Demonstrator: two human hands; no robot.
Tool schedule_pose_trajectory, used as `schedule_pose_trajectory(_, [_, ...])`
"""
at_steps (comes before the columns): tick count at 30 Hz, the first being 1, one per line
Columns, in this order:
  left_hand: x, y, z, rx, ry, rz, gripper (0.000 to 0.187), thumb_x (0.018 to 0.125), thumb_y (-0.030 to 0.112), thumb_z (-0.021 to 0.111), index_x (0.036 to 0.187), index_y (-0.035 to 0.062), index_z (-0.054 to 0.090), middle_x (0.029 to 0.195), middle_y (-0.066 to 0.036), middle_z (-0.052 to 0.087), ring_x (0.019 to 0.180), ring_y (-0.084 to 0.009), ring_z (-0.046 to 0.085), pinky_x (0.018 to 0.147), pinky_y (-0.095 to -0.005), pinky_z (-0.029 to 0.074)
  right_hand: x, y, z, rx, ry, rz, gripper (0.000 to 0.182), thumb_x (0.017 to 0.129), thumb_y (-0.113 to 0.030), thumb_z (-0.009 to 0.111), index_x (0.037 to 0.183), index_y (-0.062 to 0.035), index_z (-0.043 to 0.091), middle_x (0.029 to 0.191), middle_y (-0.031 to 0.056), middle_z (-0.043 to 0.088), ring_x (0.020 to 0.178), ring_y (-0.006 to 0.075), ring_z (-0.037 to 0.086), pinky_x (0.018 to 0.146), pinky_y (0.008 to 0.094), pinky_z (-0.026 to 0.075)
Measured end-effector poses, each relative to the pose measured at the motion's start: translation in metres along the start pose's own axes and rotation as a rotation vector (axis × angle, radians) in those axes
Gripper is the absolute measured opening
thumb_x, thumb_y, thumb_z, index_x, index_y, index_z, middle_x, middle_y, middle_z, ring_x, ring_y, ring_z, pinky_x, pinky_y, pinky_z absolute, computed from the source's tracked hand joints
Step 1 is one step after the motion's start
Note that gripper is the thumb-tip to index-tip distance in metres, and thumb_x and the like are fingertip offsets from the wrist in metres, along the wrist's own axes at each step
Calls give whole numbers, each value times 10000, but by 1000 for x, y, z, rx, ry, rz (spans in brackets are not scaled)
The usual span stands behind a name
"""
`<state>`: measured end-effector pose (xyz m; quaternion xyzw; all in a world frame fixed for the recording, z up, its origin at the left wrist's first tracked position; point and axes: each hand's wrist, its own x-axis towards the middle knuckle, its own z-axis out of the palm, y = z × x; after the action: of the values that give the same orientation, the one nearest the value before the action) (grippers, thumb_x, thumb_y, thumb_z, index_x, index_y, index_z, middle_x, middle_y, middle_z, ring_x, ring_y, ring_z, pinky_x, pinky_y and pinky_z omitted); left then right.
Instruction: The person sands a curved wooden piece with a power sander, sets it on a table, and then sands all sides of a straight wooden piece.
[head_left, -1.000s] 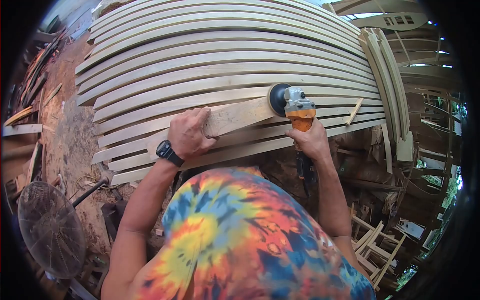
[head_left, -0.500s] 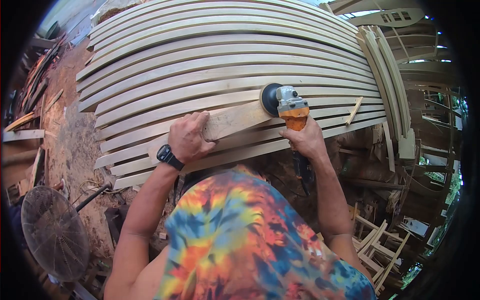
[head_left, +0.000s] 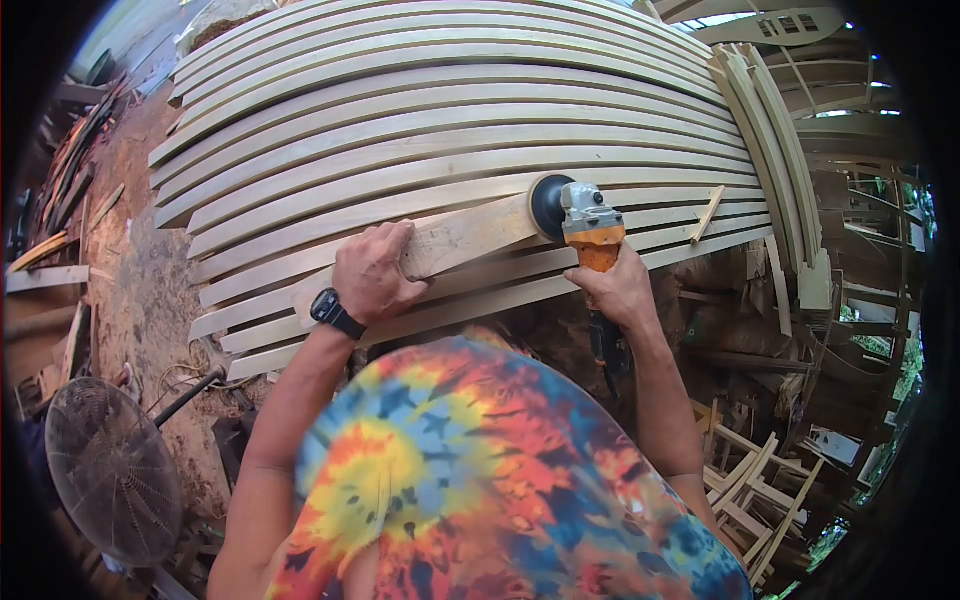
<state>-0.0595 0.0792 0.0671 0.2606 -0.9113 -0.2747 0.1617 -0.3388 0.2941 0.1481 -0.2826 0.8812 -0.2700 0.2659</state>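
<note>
My left hand (head_left: 378,275), with a black watch on its wrist, is closed round a flat wooden board (head_left: 470,238) that lies slantwise over the near slats. In my right hand (head_left: 618,285) is an orange and grey angle grinder (head_left: 594,225), gripped by its body. Its round black sanding disc (head_left: 550,208) stands at the right end of the board, seeming to touch it. Beneath the board spread several long pale wooden slats (head_left: 440,105), laid side by side with narrow gaps.
Stacked curved boards (head_left: 775,160) stand at the right end of the slats, with a small loose stick (head_left: 708,214) nearby. A round fan (head_left: 115,470) is at lower left. Scrap wood (head_left: 760,490) lies at lower right. Dusty bare floor (head_left: 150,260) shows at left.
The angle grinder and my right hand have shifted slightly right and down, toward the board's end. My left hand stays on the board, while my torso has leaned a little to the left.
</note>
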Motion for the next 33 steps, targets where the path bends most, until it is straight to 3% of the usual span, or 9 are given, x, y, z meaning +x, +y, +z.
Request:
schedule_pose_trajectory(2, [1,3,-3,0,-9,-11,710,631,334,912,1222,22,672,1070,-176,733,970,-384,706,851,-466,578,-6,-11,-3,-45,-87,111,605,732,-293,880,1181,47,659,1044,198,762,974,302,758,879,408,588])
schedule_pose_trajectory(6, [0,3,-4,11,-28,-28,718,632,338,911,1231,24,668,1080,-170,731,984,-381,704,861,-468,577,-6,-13,-3,17,-133,203,619,724,-301,886,1181,50,659,1045,194,763,978,293,759,891,404,589])
schedule_pose_trajectory(8, [-1,0,-2,11,-19,-23,720,632,339,911,1234,28,667,1077,-168,730,984,-380,703,861,-468,577,-3,-1,-2,-43,-49,101,624,720,-307,887,1180,48,660,1038,191,762,979,299,758,899,403,588])
schedule_pose_trajectory(21, [1,3,-2,15,15,-9,662,636,328,904,1195,49,682,1054,-157,734,949,-359,713,825,-465,583,-3,-5,-3,16,-97,130,611,722,-305,878,1170,53,669,1043,202,764,988,331,757,906,411,585])
schedule_pose_trajectory(24, [0,1,-1,3,29,0,665,635,331,903,1194,49,680,1054,-157,733,947,-361,711,826,-468,582,0,-4,-4,-32,-68,66,598,722,-308,880,1151,53,673,1020,195,764,947,310,757,870,410,591])
schedule_pose_trajectory(27, [-1,-2,0,0,29,0,661,638,333,903,1192,51,679,1048,-156,731,945,-364,708,823,-473,579,11,2,-15,42,-134,190,569,728,-297,882,1131,47,675,964,174,758,859,264,754,798,395,597])
schedule_pose_trajectory(29, [-1,-1,-1,2,31,0,657,639,332,903,1189,51,678,1042,-155,729,942,-367,707,820,-475,578,17,18,-17,-70,66,36,523,737,-272,883,1106,36,677,878,140,743,745,219,734,712,372,591])
schedule_pose_trajectory(30, [-1,-1,-1,4,32,-2,653,640,330,902,1186,52,677,1036,-155,727,939,-370,705,816,-477,576,16,11,-22,2,-3,146,489,741,-260,884,1078,28,678,814,117,726,675,205,714,675,363,584])
schedule_pose_trajectory(33, [0,0,-1,19,28,-1,644,641,328,901,1177,51,673,1026,-153,723,931,-371,703,807,-479,574,13,13,-21,34,2,93,478,747,-247,883,1068,33,667,789,110,718,655,191,706,642,355,577])
